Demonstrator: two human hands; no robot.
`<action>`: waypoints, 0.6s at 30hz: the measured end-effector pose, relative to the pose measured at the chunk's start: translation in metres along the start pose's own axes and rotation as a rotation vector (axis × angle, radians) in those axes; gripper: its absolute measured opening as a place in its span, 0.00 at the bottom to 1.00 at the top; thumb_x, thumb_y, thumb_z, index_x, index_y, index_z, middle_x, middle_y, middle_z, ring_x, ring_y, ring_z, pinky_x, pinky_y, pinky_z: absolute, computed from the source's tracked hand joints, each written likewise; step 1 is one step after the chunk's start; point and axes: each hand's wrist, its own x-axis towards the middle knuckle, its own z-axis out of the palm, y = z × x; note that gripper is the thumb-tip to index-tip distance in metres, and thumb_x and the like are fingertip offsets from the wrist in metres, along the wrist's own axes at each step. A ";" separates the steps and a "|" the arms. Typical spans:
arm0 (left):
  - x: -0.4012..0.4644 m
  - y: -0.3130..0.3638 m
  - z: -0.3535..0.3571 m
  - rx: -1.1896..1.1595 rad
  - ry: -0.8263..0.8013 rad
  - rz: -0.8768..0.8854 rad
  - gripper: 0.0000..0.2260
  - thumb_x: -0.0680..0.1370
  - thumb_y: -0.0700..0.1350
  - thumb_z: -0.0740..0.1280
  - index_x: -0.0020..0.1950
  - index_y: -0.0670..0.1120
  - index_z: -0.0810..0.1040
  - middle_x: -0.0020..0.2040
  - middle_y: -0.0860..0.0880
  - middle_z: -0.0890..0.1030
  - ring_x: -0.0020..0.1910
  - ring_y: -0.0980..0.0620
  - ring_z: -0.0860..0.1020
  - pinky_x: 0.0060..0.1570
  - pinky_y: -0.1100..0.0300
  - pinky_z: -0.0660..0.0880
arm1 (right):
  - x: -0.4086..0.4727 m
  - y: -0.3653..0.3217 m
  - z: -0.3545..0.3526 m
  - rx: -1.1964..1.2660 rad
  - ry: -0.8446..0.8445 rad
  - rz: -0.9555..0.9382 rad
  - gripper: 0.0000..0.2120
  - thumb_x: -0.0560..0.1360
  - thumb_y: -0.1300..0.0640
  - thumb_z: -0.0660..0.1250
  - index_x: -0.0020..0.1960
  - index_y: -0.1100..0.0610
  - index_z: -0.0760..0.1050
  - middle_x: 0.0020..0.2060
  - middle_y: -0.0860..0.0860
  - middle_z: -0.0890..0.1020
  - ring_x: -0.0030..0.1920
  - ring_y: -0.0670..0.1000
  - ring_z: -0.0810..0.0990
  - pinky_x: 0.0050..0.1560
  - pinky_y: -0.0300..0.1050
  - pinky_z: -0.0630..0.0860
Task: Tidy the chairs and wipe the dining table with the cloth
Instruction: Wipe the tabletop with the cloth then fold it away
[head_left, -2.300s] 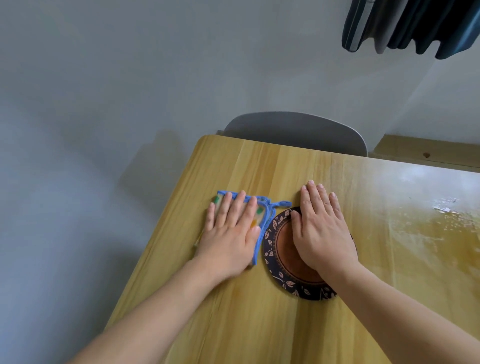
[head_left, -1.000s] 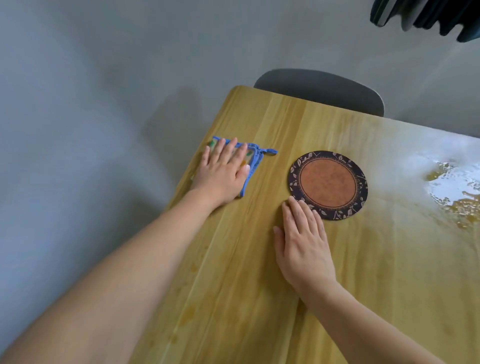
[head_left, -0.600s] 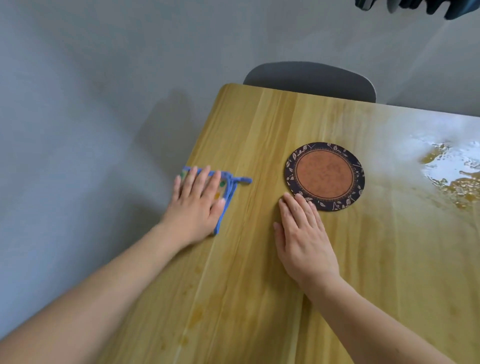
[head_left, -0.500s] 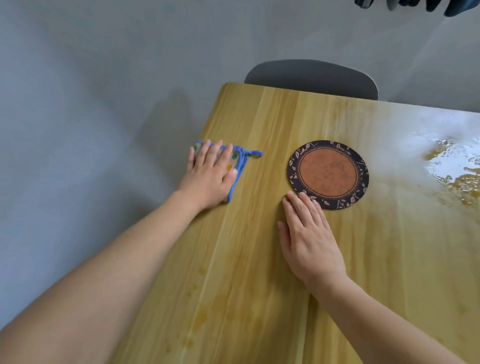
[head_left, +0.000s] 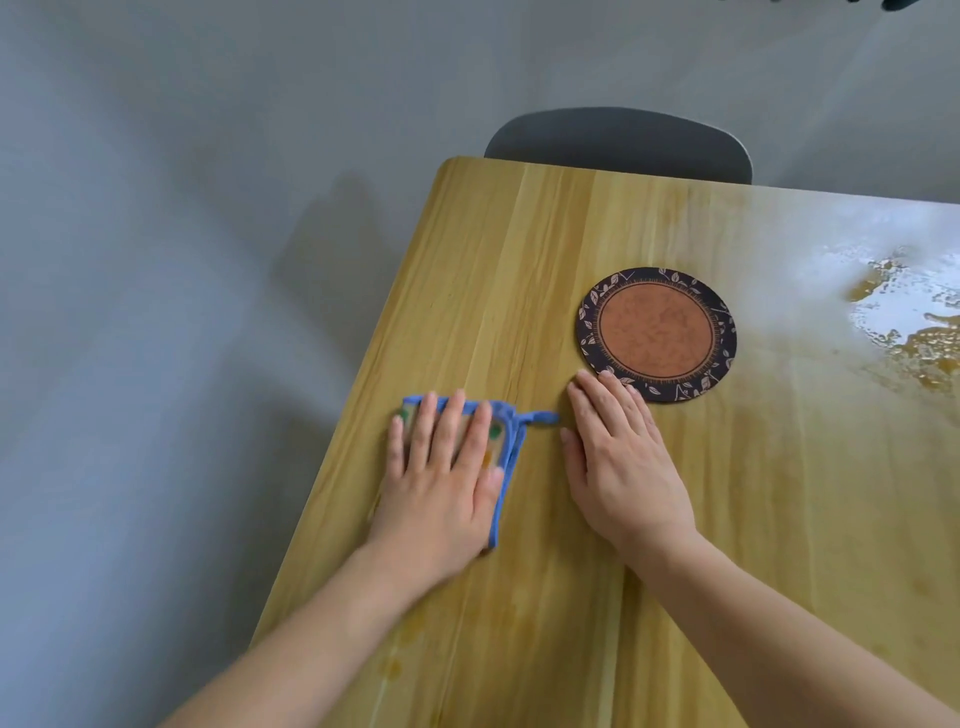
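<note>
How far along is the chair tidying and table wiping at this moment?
Done: one chair sits tucked at the far edge. In hand: the left hand presses the cloth near the table edge; right hand rests flat. Left: the wet patch far right.

grey floor (head_left: 156, 312), glare on tabletop (head_left: 904, 306)

Your left hand (head_left: 441, 478) and right hand (head_left: 621, 462) are both bare, with no gloves, rings or watch showing. Your forearms are uncovered along the whole length in view, with no sleeve edge inside the picture. Your fingernails are short and unpainted. Nothing is worn at either wrist, neither strap nor band.
</note>
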 end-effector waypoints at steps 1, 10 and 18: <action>0.022 0.003 -0.005 -0.006 -0.006 -0.005 0.28 0.81 0.58 0.44 0.80 0.49 0.50 0.80 0.45 0.51 0.79 0.43 0.45 0.74 0.40 0.43 | 0.001 0.001 0.000 0.001 0.006 -0.001 0.24 0.81 0.50 0.52 0.72 0.61 0.68 0.73 0.54 0.67 0.75 0.53 0.59 0.75 0.52 0.56; 0.111 0.022 -0.013 -0.053 -0.026 -0.012 0.27 0.82 0.58 0.45 0.80 0.53 0.44 0.80 0.49 0.43 0.78 0.47 0.39 0.74 0.44 0.36 | 0.001 0.005 0.004 -0.013 0.023 -0.015 0.24 0.80 0.50 0.53 0.72 0.61 0.68 0.72 0.54 0.68 0.75 0.53 0.60 0.75 0.52 0.56; -0.057 -0.015 -0.001 -0.030 -0.114 0.073 0.31 0.80 0.65 0.38 0.80 0.54 0.49 0.80 0.49 0.50 0.78 0.48 0.44 0.74 0.50 0.39 | 0.001 0.003 0.003 -0.043 -0.003 -0.013 0.26 0.80 0.48 0.50 0.73 0.60 0.66 0.73 0.54 0.66 0.76 0.53 0.57 0.76 0.51 0.53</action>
